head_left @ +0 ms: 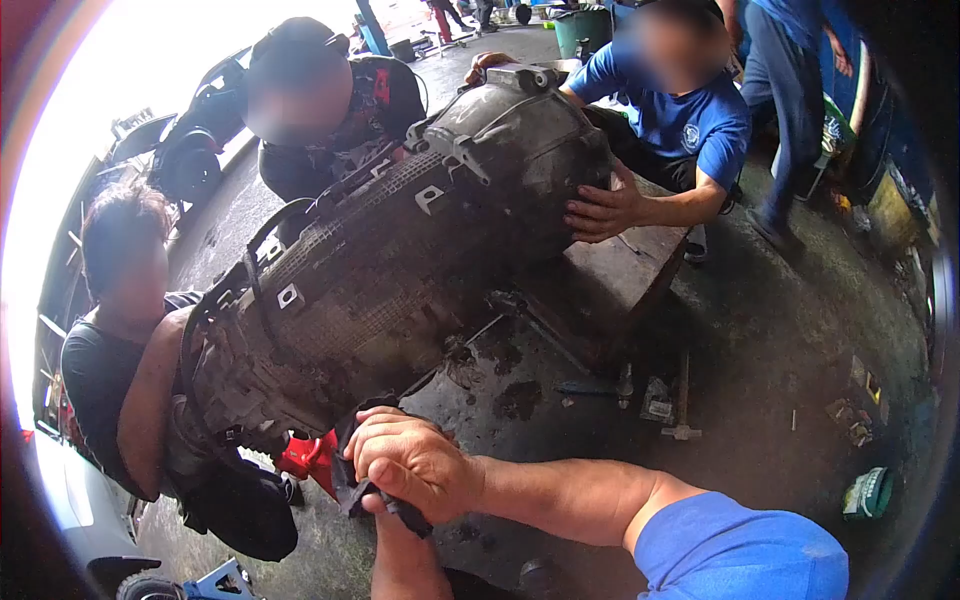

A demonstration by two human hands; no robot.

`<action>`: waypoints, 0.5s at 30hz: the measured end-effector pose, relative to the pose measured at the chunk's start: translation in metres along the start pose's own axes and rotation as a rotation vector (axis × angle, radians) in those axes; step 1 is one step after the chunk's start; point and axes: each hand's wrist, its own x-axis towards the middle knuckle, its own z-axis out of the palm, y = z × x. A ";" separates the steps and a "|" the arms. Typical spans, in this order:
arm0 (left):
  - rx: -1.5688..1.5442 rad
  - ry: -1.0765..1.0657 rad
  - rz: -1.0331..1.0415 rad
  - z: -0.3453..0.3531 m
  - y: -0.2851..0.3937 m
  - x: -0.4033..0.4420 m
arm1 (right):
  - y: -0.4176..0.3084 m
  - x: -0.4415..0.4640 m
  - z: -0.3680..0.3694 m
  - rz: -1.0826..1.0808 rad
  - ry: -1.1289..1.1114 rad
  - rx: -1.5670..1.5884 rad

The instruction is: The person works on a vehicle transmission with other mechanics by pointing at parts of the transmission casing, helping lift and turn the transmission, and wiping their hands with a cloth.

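Note:
A large, dirty gearbox (pixel 370 250) fills the middle of the view and slants from lower left to upper right. Just below its near end, my two hands meet over a black rag (pixel 345 480). My right hand (pixel 415 465) is closed, fingers curled, with the dark cloth showing around it. Beneath it, my left hand (pixel 375 503) is mostly covered by the right hand and the rag; it looks closed on the same cloth. Whether the rag touches the gearbox, I cannot tell.
Co-workers hold the gearbox: a person at left, another behind, and one in blue whose hand (pixel 605 208) presses its far end. A block (pixel 630 265) stands under that end. A hammer (pixel 683 400), a red object (pixel 310 462) and a green tub (pixel 868 493) are on the floor.

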 end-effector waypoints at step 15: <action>0.791 0.349 0.217 0.010 0.013 -0.010 | 0.000 0.009 -0.019 0.333 0.402 0.610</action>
